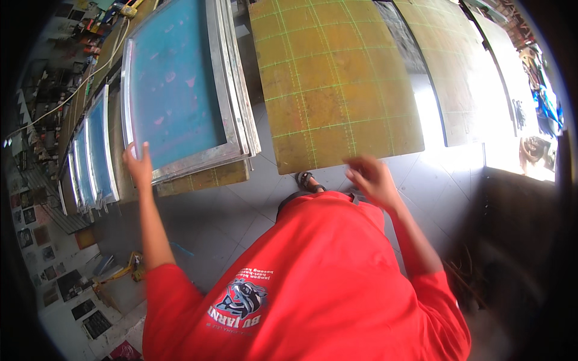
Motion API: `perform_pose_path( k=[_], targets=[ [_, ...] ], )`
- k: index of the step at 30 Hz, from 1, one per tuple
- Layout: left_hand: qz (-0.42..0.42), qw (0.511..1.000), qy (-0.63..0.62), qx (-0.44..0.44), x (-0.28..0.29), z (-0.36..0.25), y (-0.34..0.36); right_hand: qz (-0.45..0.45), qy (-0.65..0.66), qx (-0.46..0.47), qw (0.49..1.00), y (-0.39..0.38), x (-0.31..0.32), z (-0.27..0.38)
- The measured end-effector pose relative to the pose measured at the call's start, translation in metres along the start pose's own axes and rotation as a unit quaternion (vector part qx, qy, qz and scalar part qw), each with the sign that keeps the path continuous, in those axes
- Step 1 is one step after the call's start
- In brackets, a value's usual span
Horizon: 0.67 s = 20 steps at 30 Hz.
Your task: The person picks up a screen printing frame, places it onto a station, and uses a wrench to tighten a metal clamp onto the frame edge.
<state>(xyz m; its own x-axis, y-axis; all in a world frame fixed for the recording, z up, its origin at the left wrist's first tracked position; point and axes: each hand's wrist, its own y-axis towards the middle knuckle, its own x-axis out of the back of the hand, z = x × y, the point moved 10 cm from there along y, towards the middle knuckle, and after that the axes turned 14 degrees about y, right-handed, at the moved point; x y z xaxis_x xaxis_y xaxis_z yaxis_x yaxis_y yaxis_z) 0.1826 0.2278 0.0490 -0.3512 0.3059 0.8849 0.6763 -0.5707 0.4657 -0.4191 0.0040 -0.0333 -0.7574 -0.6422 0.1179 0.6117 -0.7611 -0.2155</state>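
Note:
A stack of metal-framed printing screens (180, 90) with blue-green mesh lies on a board at the left. My left hand (138, 165) presses flat on the near corner of the top frame, fingers spread. My right hand (370, 175) hovers blurred below the near edge of a yellow-green gridded board (328, 84), fingers loosely curled with nothing seen in them. My red shirt fills the lower middle of the view.
More gridded boards (457, 72) run to the right, in bright glare. Further framed screens (96, 150) lie along the left board. A grey tiled floor (223, 216) and my sandalled foot (307, 180) show between the boards. Papers and clutter line the far left.

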Motion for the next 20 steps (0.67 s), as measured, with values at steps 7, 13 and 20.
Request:
perform_pose_path(
  k=[7, 13, 20],
  targets=[
    [0.166, 0.982, -0.078, -0.038, 0.025, -0.283, -0.099, -0.249, 0.131, -0.181, 0.943, -0.155, 0.142, -0.268],
    [0.173, 0.973, 0.154, -0.01, 0.017, -0.31, -0.104, -0.307, 0.142, -0.326, 0.883, -0.246, 0.289, -0.386],
    [0.078, 0.98, 0.178, -0.051, 0.0, -0.428, -0.096, -0.422, 0.165, -0.361, 0.815, -0.343, 0.383, -0.468]
  ],
)
